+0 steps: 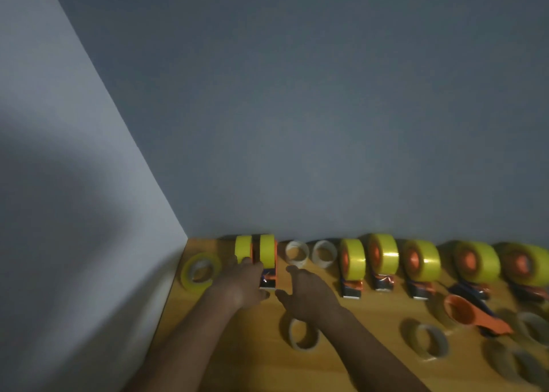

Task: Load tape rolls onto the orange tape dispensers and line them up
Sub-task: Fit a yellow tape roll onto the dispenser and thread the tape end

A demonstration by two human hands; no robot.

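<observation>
Forearms lead to our hands: left hand [242, 281] grips the loaded dispenser [267, 265] at eleven o'clock; right hand [307, 295] hovers released. We should nudge it square with the row [386, 261].

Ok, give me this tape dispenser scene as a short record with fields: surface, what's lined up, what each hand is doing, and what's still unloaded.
surface: wooden table set into a wall corner
lined up: orange dispensers loaded with yellow tape along the back wall
left hand: holds the leftmost loaded dispenser
right hand: open, beside that dispenser, holding nothing
unloaded: one empty orange dispenser lying on its side at right
loose items: yellow tape roll at far left; empty cardboard cores by the wall
</observation>
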